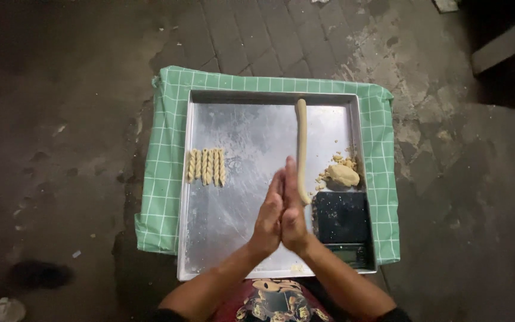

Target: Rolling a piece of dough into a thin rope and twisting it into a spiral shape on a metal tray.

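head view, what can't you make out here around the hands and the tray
- Head view: whether anything lies between the palms; the left hand and right hand are pressed together.
- Near end of the dough rope: hidden behind the right hand.
- Digital scale: display too dark and small to tell.
- Metal tray: near edge partly covered by the forearms.
- Twisted dough pieces: too small to count surely.

A small flat black digital scale (344,229) sits at the right near corner of the metal baking tray (233,250). Its narrow rectangular screen (348,255) lies along the near edge, dark greenish-grey; nothing on it is readable.
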